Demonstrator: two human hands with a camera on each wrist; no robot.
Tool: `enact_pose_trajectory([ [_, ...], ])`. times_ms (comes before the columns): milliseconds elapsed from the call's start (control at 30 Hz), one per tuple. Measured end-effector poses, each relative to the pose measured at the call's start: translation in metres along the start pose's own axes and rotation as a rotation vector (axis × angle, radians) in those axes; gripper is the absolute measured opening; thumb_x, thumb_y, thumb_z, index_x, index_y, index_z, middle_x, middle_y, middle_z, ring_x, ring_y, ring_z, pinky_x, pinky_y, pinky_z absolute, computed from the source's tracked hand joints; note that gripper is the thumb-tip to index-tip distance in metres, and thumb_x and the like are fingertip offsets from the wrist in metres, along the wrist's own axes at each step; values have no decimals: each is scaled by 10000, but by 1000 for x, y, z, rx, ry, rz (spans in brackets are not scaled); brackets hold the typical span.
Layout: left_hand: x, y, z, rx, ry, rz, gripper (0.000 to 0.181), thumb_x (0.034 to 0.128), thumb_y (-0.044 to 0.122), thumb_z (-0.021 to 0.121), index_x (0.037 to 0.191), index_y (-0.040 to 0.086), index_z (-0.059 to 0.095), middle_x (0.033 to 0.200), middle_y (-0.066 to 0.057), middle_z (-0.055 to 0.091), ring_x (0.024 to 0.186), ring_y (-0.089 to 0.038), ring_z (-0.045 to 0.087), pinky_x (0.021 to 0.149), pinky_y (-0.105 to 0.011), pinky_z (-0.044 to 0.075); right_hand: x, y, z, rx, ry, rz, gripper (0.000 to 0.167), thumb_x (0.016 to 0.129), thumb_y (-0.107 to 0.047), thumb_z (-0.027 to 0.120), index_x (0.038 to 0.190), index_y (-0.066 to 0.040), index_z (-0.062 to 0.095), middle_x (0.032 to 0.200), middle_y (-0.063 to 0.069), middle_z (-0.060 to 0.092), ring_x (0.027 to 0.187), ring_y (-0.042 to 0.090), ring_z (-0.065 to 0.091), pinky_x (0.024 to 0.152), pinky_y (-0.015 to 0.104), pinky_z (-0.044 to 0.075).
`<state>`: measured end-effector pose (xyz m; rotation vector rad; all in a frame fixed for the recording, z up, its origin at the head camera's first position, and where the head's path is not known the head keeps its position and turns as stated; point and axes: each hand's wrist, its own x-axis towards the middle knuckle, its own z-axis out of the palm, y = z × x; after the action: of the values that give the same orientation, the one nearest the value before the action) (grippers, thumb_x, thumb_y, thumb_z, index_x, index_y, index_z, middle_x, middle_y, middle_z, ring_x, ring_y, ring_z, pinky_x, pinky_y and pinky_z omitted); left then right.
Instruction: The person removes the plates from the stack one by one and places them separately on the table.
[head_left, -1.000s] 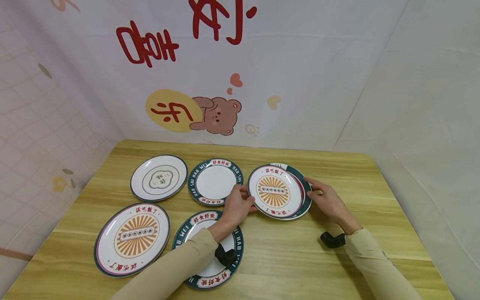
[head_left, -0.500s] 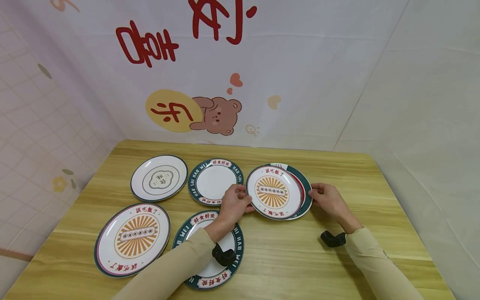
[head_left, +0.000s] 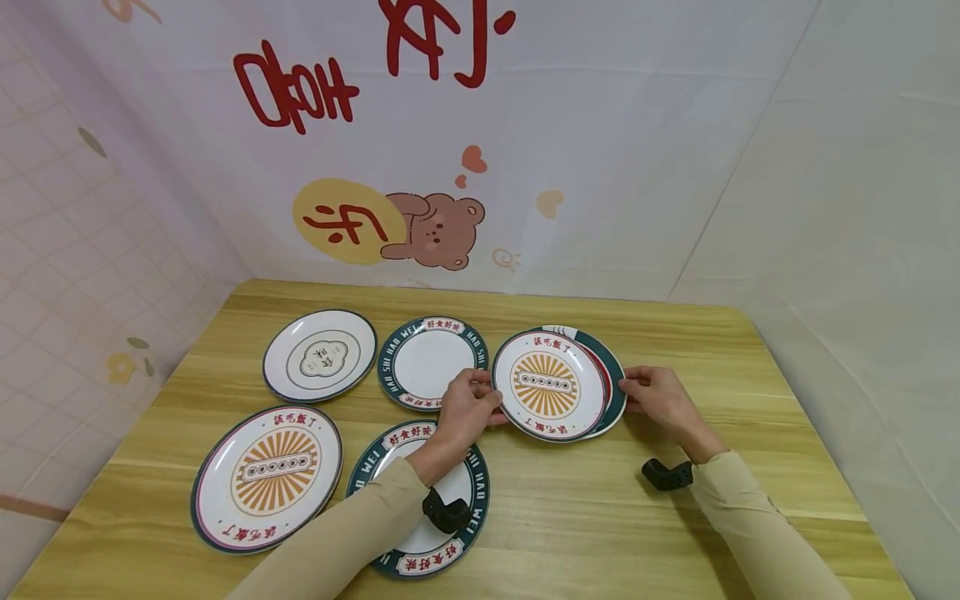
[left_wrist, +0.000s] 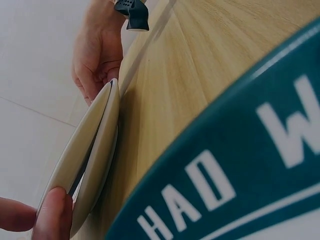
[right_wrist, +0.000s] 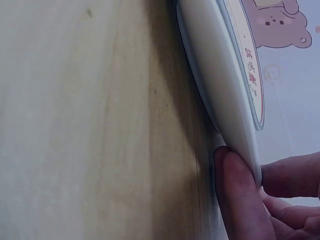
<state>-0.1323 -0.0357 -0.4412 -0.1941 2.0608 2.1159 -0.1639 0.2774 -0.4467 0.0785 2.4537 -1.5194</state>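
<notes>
A white plate with an orange sunburst point(head_left: 546, 385) lies over a green-rimmed plate point(head_left: 617, 392), offset to the left, so the lower plate's right edge shows. My left hand point(head_left: 467, 408) pinches the sunburst plate's left rim. At the opposite side, my right hand point(head_left: 663, 402) pinches the green-rimmed plate's right rim between thumb and fingers. A narrow gap separates the two rims near my left fingers point(left_wrist: 56, 212). In the right wrist view, my fingertips point(right_wrist: 235, 172) grip the lower rim, while the upper plate point(right_wrist: 252, 75) ends short of them.
Left of the held plates, a white plate point(head_left: 318, 383) and a green-rimmed plate point(head_left: 390, 362) stand at the back. Nearer are a larger sunburst plate point(head_left: 217, 475), with another rim under it, and a green-lettered plate point(head_left: 476, 487) under my left forearm. A printed wall point(head_left: 600, 167) borders the table point(head_left: 585, 525).
My right hand's fingers have drawn together and lower along the right rim; earlier one finger reached up it. The upper sunburst plate has slid slightly left, baring more of the plate below.
</notes>
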Motion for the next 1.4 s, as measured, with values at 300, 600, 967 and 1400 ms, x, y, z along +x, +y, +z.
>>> enact_pose_trajectory([
  [300,-3,2,-1,-7,-14,11,364,986,-47,601,1330,-113,503,1055,-233,621,785,-225,697,761,-412,657,-1,0,-2,16,5,6,401,1056,-25,528,1335,255,465,1181,359,631,866,161,722,779,309,645],
  [600,-5,5,-2,-10,-32,-3,318,987,-42,606,1292,-91,527,1022,-206,630,745,-188,687,752,-390,658,-2,0,-3,5,2,5,399,1060,-32,530,1343,243,469,1201,358,624,902,175,715,795,318,644],
  [967,-11,9,-8,38,-87,6,305,976,-22,632,1267,-82,565,991,-173,628,729,-173,676,736,-383,658,-3,2,-4,11,-10,9,466,1078,-104,523,1389,233,439,1267,359,599,947,181,712,841,370,639],
  [1400,-18,11,-14,89,-144,11,276,978,8,651,1238,-72,600,974,-148,638,736,-165,658,688,-347,656,-3,2,-4,-25,6,14,478,1081,-142,523,1408,201,462,1335,362,569,1059,223,686,881,328,624],
])
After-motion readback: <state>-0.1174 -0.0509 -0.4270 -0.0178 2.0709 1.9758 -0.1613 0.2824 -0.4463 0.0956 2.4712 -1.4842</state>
